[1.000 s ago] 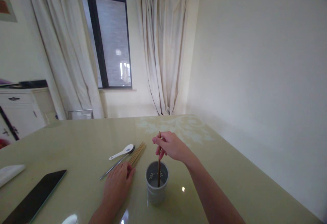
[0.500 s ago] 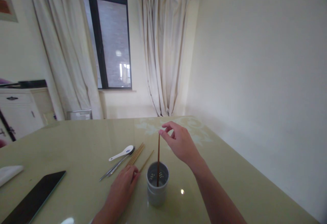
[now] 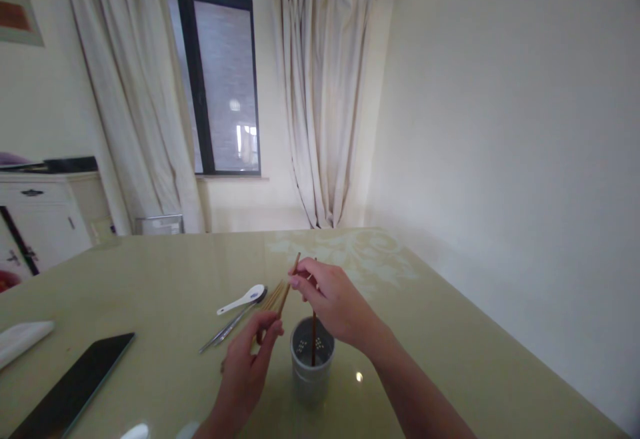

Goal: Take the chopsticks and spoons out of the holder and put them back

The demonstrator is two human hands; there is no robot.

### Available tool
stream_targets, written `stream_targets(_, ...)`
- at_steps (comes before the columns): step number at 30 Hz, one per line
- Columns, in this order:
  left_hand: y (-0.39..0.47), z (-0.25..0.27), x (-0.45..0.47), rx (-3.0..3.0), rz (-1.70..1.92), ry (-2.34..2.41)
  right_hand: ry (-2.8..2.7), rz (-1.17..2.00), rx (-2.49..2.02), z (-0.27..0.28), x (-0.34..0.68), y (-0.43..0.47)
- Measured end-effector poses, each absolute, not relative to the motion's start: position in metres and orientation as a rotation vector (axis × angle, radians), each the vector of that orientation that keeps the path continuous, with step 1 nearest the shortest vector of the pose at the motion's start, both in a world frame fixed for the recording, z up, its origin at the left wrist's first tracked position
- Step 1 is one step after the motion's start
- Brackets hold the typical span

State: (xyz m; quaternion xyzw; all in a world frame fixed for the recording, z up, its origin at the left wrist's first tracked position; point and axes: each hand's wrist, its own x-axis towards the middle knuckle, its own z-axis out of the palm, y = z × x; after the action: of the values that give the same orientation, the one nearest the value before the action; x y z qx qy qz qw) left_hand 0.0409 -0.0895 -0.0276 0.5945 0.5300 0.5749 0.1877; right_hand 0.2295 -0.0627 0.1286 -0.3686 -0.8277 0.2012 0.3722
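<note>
A chopstick (image 3: 285, 299) is held slanting above the table, gripped at its lower part by my left hand (image 3: 245, 359) and pinched near its upper end by my right hand (image 3: 335, 295). Beside them a grey cup (image 3: 311, 379) with small holes in its bottom stands upright. Another, darker chopstick (image 3: 314, 339) stands in that cup, its upper part behind my right fingers. Several chopsticks (image 3: 271, 297) lie in a bundle on the table past my left hand, partly covered by it.
Left of the bundle lie a white spoon (image 3: 243, 300) and thin metal utensils (image 3: 233, 325). A dark tablet-like slab (image 3: 75, 385) and a white object (image 3: 23, 339) rest on the glossy table (image 3: 165, 292) at the left. A wall (image 3: 500, 192) borders the table's right side.
My right hand has let go of the chopstick standing in the cup and moved left to another chopstick. My left hand has lifted that chopstick off the table.
</note>
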Motion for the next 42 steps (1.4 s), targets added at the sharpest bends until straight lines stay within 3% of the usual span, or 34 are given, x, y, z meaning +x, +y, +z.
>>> stream_targets(6, -0.084, -0.027, 0.034, 1.696, 1.578, 1.59, -1.801, 0.661, -0.834, 0.142, 0.246, -0.064)
stream_targets(10, -0.07, -0.038, 0.015, 1.911, 1.31, 1.924, -1.71, 0.603, -0.861, 0.155, 0.275, -0.061)
stream_targets(17, -0.07, -0.042, 0.006, 2.077, 0.695, 2.167, -1.883, 0.553, -1.058, 0.149, 0.281, -0.048)
stream_targets(25, -0.07, -0.038, 0.005, 2.044, 0.591, 2.169, -2.101, 0.543, -1.315, 0.12, 0.263, -0.029)
stream_targets(30, -0.071, -0.039, 0.007, 2.111, 0.719, 2.162, -2.115, 0.45, -1.435, 0.118, 0.265, -0.028)
stream_targets(36, -0.071, -0.032, 0.015, 1.902, 1.263, 2.018, -2.047, 0.215, -1.424, 0.134, 0.267, -0.038)
stream_targets(42, -0.083, -0.035, 0.028, 1.817, 1.52, 1.735, -2.077, 0.627, -1.058, 0.132, 0.248, -0.053)
